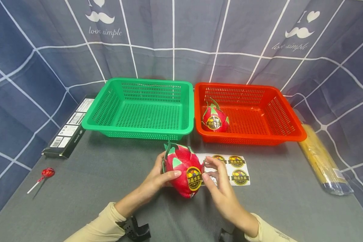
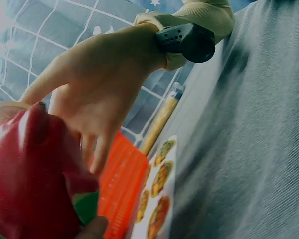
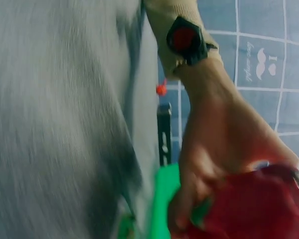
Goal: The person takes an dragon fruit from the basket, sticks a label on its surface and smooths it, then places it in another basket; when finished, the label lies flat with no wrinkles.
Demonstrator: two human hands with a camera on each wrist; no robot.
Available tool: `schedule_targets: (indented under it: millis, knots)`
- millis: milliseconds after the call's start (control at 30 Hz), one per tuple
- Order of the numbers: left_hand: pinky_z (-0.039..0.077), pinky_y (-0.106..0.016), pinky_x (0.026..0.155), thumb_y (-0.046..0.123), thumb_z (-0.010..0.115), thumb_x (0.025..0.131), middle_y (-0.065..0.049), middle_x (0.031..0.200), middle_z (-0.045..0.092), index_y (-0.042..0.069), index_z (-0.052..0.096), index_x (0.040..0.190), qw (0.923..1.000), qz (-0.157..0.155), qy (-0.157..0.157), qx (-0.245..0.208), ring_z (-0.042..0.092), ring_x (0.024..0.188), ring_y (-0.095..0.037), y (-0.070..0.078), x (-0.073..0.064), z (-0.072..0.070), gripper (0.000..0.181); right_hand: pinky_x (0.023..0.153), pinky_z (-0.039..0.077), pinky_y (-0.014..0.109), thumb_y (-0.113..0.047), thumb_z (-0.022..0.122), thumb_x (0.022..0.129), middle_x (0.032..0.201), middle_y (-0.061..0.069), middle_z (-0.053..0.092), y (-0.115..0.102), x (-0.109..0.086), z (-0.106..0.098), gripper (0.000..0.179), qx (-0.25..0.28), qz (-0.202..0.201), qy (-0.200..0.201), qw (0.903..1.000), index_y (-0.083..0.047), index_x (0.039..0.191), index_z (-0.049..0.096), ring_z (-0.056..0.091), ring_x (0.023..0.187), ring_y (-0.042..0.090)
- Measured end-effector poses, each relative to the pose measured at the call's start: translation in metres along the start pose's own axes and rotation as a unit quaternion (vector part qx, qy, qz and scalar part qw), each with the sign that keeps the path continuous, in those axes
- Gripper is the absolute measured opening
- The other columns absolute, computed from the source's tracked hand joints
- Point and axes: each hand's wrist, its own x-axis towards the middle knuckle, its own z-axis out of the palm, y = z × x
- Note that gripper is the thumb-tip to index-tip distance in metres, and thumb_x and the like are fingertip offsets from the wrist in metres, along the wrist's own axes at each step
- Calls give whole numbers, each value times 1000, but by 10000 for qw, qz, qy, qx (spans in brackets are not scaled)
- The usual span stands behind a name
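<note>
My left hand (image 1: 157, 178) grips a red dragon fruit (image 1: 181, 156) with green leafy tips, its thumb across the front and its other fingers hidden behind. A round black-and-gold sticker (image 1: 194, 178) sits on the fruit's right side. Beside that side is my right hand (image 1: 219, 185), its thumb at the sticker's edge and its fingers loosely bent near the fruit. The left wrist view also shows the right hand (image 2: 99, 94) against the fruit (image 2: 30, 174). Behind the hands lies a white sheet of similar stickers (image 1: 240, 168), partly covered by them.
A green basket (image 1: 139, 132) and a red basket (image 1: 251, 137) stand side by side at the back; the red one contains another stickered dragon fruit (image 1: 214, 117). At left are a black box (image 1: 69, 129) and a lollipop (image 1: 47, 172). A yellow, plastic-wrapped pack (image 1: 320, 156) lies at right.
</note>
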Motion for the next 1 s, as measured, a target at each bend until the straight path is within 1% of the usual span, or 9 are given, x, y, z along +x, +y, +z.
schedule_targets:
  millis: [67, 133, 200, 233, 300, 433, 700, 867, 1000]
  knots:
    - [52, -37, 79, 22, 58, 75, -20, 126, 39, 13, 14, 136, 9999, 100, 20, -80, 51, 105, -22, -2, -1, 2, 76, 92, 38, 15, -7, 44, 92, 133, 12, 34, 0, 1, 5, 45, 294, 500, -4, 9983, -7, 134, 28, 36, 122, 22]
    - [52, -36, 80, 22, 58, 76, -20, 125, 39, 12, 12, 136, 9996, 214, -17, -210, 52, 104, -21, -5, -1, 5, 77, 101, 33, 21, -13, 41, 94, 139, 16, 27, 0, 2, 9, 47, 514, 872, -30, 9949, -7, 137, 22, 27, 131, 31]
    - [52, -36, 79, 21, 58, 76, -22, 125, 38, 10, 11, 136, 9989, 340, -75, -318, 53, 103, -20, -8, -1, 7, 77, 108, 26, 32, -17, 37, 95, 144, 19, 19, 1, 4, 14, 50, 685, 1037, -72, 9922, -6, 139, 17, 17, 135, 37]
    - [52, -36, 79, 21, 59, 76, -22, 125, 38, 10, 11, 136, 9987, 382, -82, -341, 53, 103, -18, -10, -1, 8, 78, 109, 24, 31, -18, 36, 95, 144, 19, 16, 2, 5, 16, 51, 767, 1076, -71, 9912, -6, 140, 15, 13, 136, 38]
    - [52, -36, 79, 21, 59, 76, -21, 124, 39, 10, 11, 136, 9983, 422, -43, -394, 53, 102, -17, -12, -1, 10, 78, 109, 24, 32, -18, 37, 95, 144, 19, 17, 3, 6, 20, 54, 840, 1061, -12, 9908, -6, 141, 12, 15, 136, 37]
    - [52, -35, 78, 20, 61, 74, -19, 124, 41, 13, 14, 136, 9984, 419, 201, -325, 52, 103, -17, -14, -1, 12, 78, 97, 35, 15, -16, 44, 92, 137, 15, 28, 6, 7, 28, 58, 840, 1138, 240, 9897, -11, 141, 13, 28, 127, 28]
    - [48, -32, 81, 22, 63, 71, -17, 123, 43, 14, 16, 136, 9971, 579, 502, 4, 49, 105, -19, -16, -1, 13, 80, 91, 42, 19, -12, 53, 87, 129, 13, 40, 8, 7, 34, 63, 736, 1247, 573, 9878, -15, 140, 19, 39, 116, 20]
    - [45, -33, 87, 24, 65, 70, -14, 123, 44, 14, 17, 137, 9949, 750, 601, 311, 46, 109, -21, -17, -2, 12, 83, 90, 44, 19, -12, 57, 84, 130, 11, 43, 7, 7, 34, 67, 866, 1206, 629, 9869, -14, 140, 20, 43, 113, 15]
    - [45, -34, 87, 25, 65, 70, -13, 124, 42, 15, 17, 136, 9941, 819, 609, 372, 45, 111, -23, -18, -3, 12, 83, 87, 46, 21, -14, 60, 81, 130, 9, 42, 8, 8, 33, 70, 1079, 1168, 578, 9856, -15, 139, 20, 43, 113, 16]
